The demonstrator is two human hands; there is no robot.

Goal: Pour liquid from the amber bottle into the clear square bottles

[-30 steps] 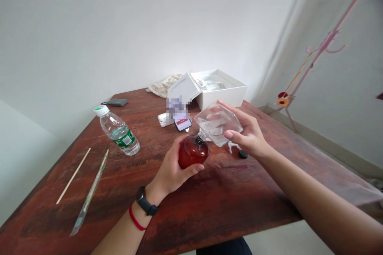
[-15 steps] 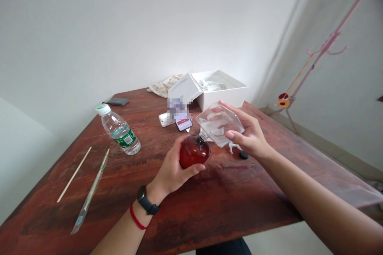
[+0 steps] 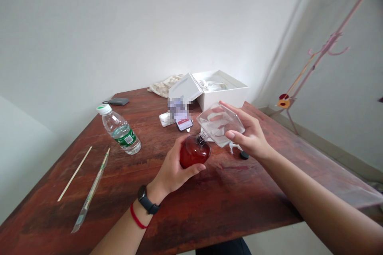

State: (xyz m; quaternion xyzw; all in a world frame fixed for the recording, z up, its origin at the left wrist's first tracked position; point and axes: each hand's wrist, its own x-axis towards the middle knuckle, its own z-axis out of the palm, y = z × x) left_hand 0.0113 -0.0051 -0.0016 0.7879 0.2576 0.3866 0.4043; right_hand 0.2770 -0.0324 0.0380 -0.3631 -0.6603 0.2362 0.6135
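My left hand (image 3: 176,164) is wrapped round a rounded amber bottle (image 3: 195,152), tilted slightly to the right above the table. In my right hand (image 3: 249,132) is a clear square bottle (image 3: 220,124), tipped so that its neck points down and left. The clear bottle's threaded mouth meets the amber bottle's neck; whether they touch I cannot tell. Some clear liquid shows inside the tipped bottle. Beneath my right hand lie a white pump or spray head (image 3: 235,147) and a small black cap (image 3: 244,155).
A capped water bottle (image 3: 122,133), a bare wooden stick (image 3: 74,173) and wrapped chopsticks (image 3: 91,193) are on the left. Farther back are a phone (image 3: 184,123), a white case (image 3: 164,119), an open white box (image 3: 224,95), a cloth (image 3: 163,85) and a grey pouch (image 3: 118,101).
Hardly anything differs. Both hands keep the bottles in the same neck-to-neck pose, and the view has shifted very slightly.
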